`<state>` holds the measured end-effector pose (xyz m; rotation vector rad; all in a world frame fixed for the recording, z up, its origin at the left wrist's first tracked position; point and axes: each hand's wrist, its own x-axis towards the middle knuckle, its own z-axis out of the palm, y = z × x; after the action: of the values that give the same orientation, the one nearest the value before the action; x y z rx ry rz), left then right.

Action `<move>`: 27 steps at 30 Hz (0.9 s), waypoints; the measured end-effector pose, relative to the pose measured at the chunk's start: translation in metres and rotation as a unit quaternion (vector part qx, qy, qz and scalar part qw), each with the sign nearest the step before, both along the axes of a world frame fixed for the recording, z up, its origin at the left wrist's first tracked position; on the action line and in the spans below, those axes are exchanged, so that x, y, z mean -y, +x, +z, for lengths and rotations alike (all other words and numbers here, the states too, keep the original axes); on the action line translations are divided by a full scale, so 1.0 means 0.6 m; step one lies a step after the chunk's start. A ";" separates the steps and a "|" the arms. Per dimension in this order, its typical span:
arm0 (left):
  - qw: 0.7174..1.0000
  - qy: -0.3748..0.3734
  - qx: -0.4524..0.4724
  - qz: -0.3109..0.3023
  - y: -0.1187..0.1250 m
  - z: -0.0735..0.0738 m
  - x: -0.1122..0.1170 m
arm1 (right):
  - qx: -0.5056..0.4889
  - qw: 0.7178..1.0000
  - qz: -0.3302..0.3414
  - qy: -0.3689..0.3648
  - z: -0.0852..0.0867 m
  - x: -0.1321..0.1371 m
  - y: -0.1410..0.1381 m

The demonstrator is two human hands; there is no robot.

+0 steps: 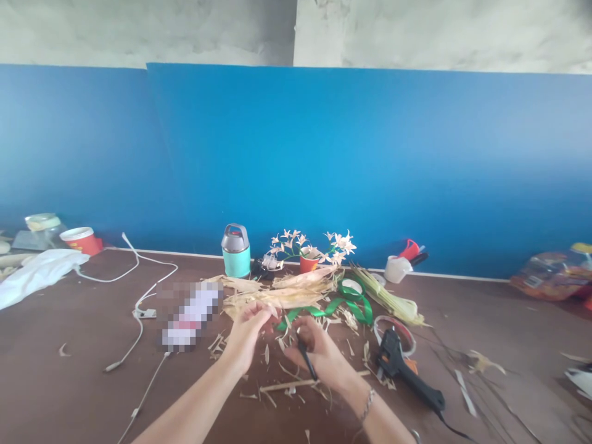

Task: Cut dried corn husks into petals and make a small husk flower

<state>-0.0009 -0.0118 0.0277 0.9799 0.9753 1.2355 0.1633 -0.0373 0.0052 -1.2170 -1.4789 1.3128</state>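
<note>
My left hand [253,324] is closed in a pinch on a small pale piece of husk [272,312], most of it hidden by the fingertips. In my right hand [319,351] is a slim black-handled tool [305,357]; its working end is hidden, so its exact kind does not show. The two hands are close together but apart, over the brown table. Just beyond them lie dried husks [296,297] and a curling green ribbon [330,306]. Husk scraps [289,387] are scattered beneath and around both hands.
Right of my hands lies a black glue gun [407,373] beside a roll of tape [393,327]. Behind stand a turquoise flask [237,262], a red cup [308,264] with husk flowers [340,246], and a bundle of stalks [391,299]. A white cable [139,308] runs at left.
</note>
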 end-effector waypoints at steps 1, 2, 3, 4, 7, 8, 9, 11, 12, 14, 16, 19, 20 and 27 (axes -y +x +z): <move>1.000 0.000 -0.002 0.005 -0.005 0.001 -0.004 | 0.092 0.994 -0.044 0.034 0.002 -0.005 0.012; 1.000 -0.001 -0.007 0.009 -0.009 0.001 -0.008 | 0.197 0.975 -0.087 0.062 0.004 -0.010 0.024; 1.000 0.000 -0.013 0.013 -0.013 0.002 -0.011 | 0.293 0.945 -0.125 0.075 0.006 -0.015 0.035; 1.000 0.001 -0.018 0.016 -0.017 0.002 -0.014 | 0.369 0.916 -0.142 0.070 0.007 -0.020 0.045; 1.000 -0.002 -0.023 0.019 -0.021 0.001 -0.018 | 0.481 0.861 -0.153 0.057 0.005 -0.027 0.064; 1.000 -0.003 -0.022 0.013 -0.021 0.000 -0.018 | 0.491 0.856 -0.151 0.057 0.002 -0.028 0.066; 1.000 -0.004 -0.022 0.003 -0.021 -0.001 -0.018 | 0.493 0.855 -0.150 0.058 -0.002 -0.029 0.069; 0.999 -0.001 -0.025 -0.023 -0.018 -0.004 -0.017 | 0.488 0.858 -0.150 0.057 -0.011 -0.033 0.074; 0.999 -0.001 -0.029 -0.034 -0.017 -0.006 -0.017 | 0.482 0.862 -0.150 0.056 -0.015 -0.035 0.077; 0.998 -0.002 -0.036 -0.047 -0.013 -0.007 -0.016 | 0.457 0.877 -0.140 0.053 -0.022 -0.040 0.087; 0.998 -0.008 -0.035 -0.049 -0.010 -0.007 -0.016 | 0.425 0.894 -0.127 0.062 -0.022 -0.043 0.095; 0.999 -0.022 -0.019 -0.036 -0.007 -0.007 -0.014 | 0.416 0.887 -0.144 0.138 -0.007 -0.032 0.089; 0.999 -0.024 -0.014 -0.032 -0.006 -0.007 -0.014 | 0.420 0.879 -0.142 0.174 0.001 -0.024 0.082; 0.998 -0.034 0.013 -0.057 -0.008 -0.006 -0.012 | 0.395 0.892 0.149 0.163 0.035 0.038 0.009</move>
<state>-0.0060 -0.0047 0.0238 0.9519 0.9226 1.1102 0.1690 -0.0599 0.0265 -1.4038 -2.4301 0.6899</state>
